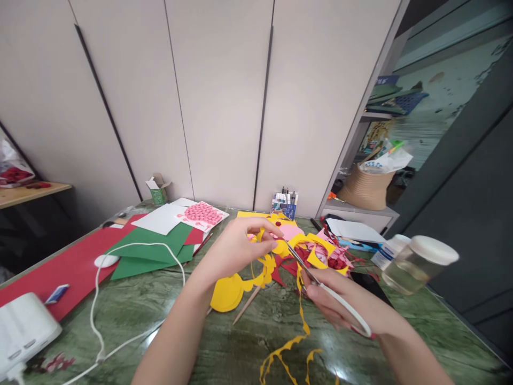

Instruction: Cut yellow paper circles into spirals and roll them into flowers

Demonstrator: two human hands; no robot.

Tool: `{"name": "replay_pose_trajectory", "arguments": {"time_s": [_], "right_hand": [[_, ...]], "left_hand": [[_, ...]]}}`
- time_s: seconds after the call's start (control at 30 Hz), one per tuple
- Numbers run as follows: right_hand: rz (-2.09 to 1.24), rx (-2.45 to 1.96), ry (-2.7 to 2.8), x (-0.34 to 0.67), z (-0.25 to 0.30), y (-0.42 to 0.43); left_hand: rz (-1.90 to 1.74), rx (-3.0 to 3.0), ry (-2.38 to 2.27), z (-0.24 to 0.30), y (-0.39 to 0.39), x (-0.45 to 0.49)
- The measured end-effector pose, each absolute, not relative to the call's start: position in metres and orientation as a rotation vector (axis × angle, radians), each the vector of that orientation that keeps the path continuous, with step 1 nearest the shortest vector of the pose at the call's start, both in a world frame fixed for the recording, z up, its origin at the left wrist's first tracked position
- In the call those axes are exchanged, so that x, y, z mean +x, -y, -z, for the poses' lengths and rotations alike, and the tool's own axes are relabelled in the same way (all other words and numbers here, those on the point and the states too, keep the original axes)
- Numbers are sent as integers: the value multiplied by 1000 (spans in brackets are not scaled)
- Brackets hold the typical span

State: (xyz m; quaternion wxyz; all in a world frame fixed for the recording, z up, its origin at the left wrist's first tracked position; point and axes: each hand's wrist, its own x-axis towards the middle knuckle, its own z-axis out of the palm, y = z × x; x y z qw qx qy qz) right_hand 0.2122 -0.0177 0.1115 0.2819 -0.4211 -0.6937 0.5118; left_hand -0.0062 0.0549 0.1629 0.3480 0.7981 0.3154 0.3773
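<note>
Between the fingers and thumb of my left hand (242, 246) is a piece of yellow paper (281, 247) with a rounded edge. My right hand (340, 294) grips scissors (298, 259) with white handles, their blades pointing at that paper. A scalloped yellow strip (264, 272) hangs under my left hand. Yellow paper discs (226, 293) lie beside my left wrist, and a wooden stick (246, 305) rests next to them. Thin yellow offcuts (286, 345) trail down below the scissors. Whether the blades are touching the paper I cannot tell.
Red, pink and yellow scraps (320, 251) are piled behind my right hand. A dark phone (371, 289), a lidded jar (419, 264) and a white bottle (390, 251) stand or lie to the right. Green paper sheets (150, 248), a white cable (94, 299) and a charger (26, 331) are leftward.
</note>
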Motion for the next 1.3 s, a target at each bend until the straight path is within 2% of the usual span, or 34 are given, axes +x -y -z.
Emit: {"name": "replay_pose_trajectory", "arguments": {"time_s": [0.93, 1.3], "right_hand": [[-1353, -1395, 2306, 219, -111, 9], [-1355, -1376, 2414, 217, -111, -4]], "left_hand": [[-422, 2372, -625, -162, -77, -23], [-237, 2410, -557, -152, -94, -15]]}}
